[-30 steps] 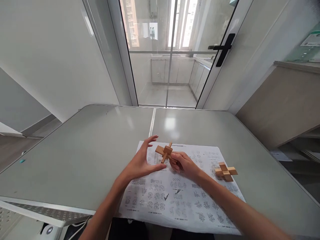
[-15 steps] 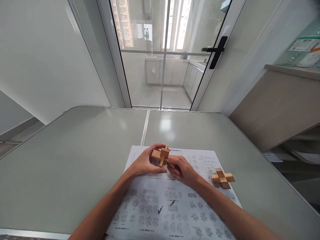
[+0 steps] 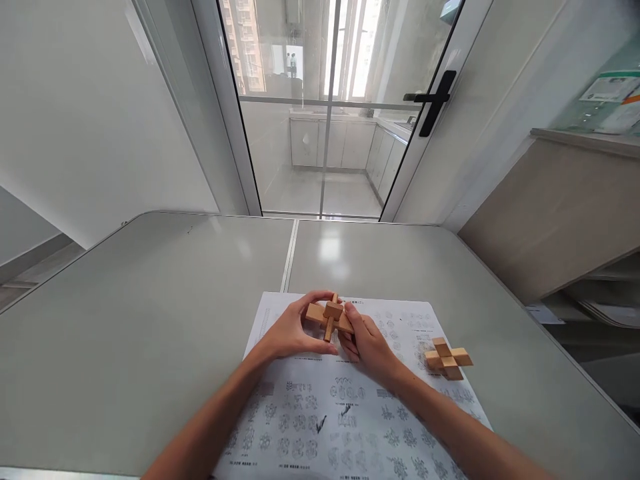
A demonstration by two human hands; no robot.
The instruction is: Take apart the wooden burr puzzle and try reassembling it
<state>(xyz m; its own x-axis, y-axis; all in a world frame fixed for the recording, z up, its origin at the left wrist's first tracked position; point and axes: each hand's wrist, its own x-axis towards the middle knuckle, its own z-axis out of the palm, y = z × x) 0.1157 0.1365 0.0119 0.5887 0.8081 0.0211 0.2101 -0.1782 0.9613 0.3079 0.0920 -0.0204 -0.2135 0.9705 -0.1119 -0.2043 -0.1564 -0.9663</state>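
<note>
Between my hands, above the printed sheet (image 3: 300, 373), is a wooden burr puzzle (image 3: 332, 311) made of crossing bars, one of them a thin rod. My left hand (image 3: 296, 330) curves around its left side, with the thumb below and the fingers at the top of the rod. At the right, my right hand (image 3: 367, 337) pinches the end of a bar, thumb on top and the other fingers curled underneath. A second wooden burr puzzle (image 3: 447, 359), star-shaped, lies on the sheet's right edge beyond my right forearm.
The sheet carries rows of puzzle diagrams and two black tick marks. It lies on a grey table (image 3: 150, 347) with a seam down its middle. Behind the table stands a glass door (image 3: 327, 160) with a black handle (image 3: 435, 103). A wooden shelf unit (image 3: 565, 207) stands at the right.
The held puzzle has tipped and shifted slightly right and down. My right thumb has moved up onto the bar, and my left thumb has dropped a little.
</note>
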